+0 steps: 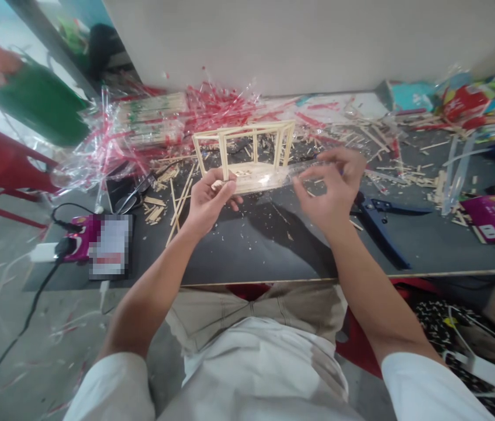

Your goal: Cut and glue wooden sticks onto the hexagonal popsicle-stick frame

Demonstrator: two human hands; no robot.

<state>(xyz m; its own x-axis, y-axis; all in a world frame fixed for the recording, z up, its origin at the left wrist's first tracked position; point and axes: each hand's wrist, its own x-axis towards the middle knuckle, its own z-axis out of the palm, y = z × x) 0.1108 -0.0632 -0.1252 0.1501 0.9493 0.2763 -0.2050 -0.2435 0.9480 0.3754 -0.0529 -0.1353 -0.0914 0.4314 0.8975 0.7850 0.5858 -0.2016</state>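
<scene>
A small frame model built of thin wooden sticks (247, 146) is held just above the dark table (256, 245). My left hand (210, 197) is closed on its lower left corner, thumb and fingers pinching the base. My right hand (333, 186) is at the model's right end, fingers curled in a pinch around a clear, thin tube-like piece (291, 172) that runs along the base. What exactly that piece is stays blurred.
Blue-handled cutters (378, 216) lie right of my right hand. Loose sticks and offcuts (177, 202) litter the table. Clear and red plastic wrappers (177, 117) pile at the back left. A purple device (85, 234) with a cable sits left; a purple box (492, 219) right.
</scene>
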